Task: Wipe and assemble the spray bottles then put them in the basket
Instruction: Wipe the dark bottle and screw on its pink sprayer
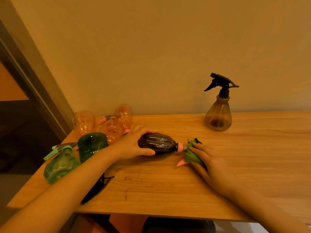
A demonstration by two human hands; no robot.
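Dark plastic, the bottle (157,144) is laid on its side on the table (168,190) and gripped by the left hand (133,145), likely to steady it. Its pink-collared spray head (180,147) is wrapped in green cloth (193,153), clasped by the right hand (208,161), presumably for wiping.

The left hand (133,145) grips a dark brown plastic bottle with a pink collar (158,144), lying on the wooden table (168,182). The right hand (207,158) holds a green cloth (191,153) around its spray head. A brown spray bottle with a black trigger (218,113) stands upright near the wall.
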